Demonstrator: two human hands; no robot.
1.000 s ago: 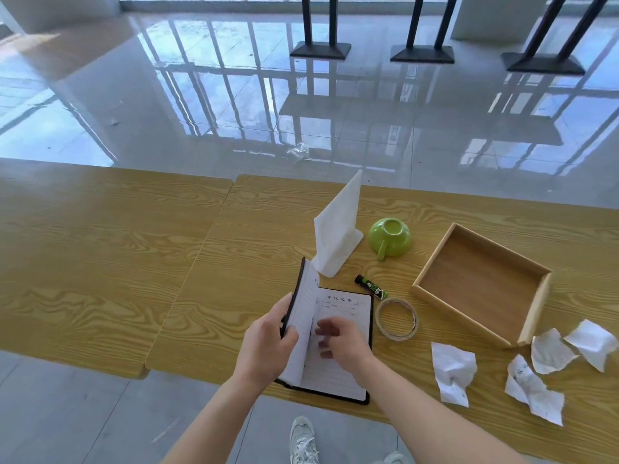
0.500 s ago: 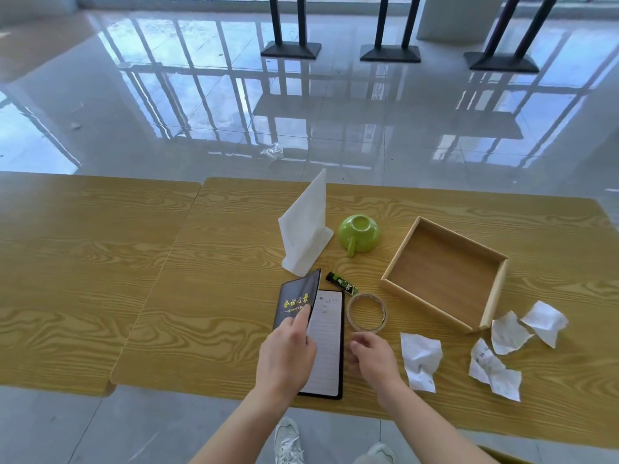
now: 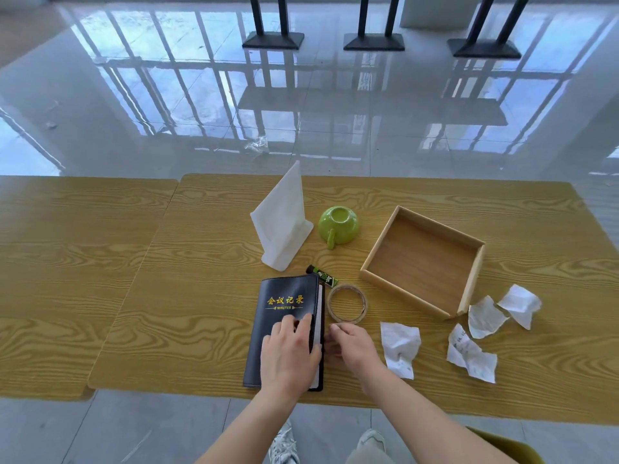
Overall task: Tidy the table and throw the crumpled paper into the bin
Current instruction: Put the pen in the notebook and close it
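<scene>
A black notebook point(image 3: 284, 309) with gold lettering lies closed near the table's front edge. My left hand point(image 3: 289, 354) presses flat on its cover. My right hand point(image 3: 351, 344) sits at the notebook's right edge with fingers loosely curled, holding nothing that I can see. Several crumpled papers lie to the right: one point(image 3: 400, 346) beside my right hand, another point(image 3: 470, 358) further right, and two more point(image 3: 485, 316) point(image 3: 521, 303) by the wooden tray point(image 3: 368, 272). No bin is in view.
A tape ring point(image 3: 346, 303) and a green-black tube point(image 3: 323, 274) lie just beyond the notebook. An overturned green cup point(image 3: 338, 224) and a standing white paper holder point(image 3: 283, 222) are behind them. A yellow chair edge point(image 3: 505, 445) shows at bottom right.
The open notebook has been folded shut; my left hand brought the cover over and now presses it down. My right hand slid off the page to the notebook's right edge.
</scene>
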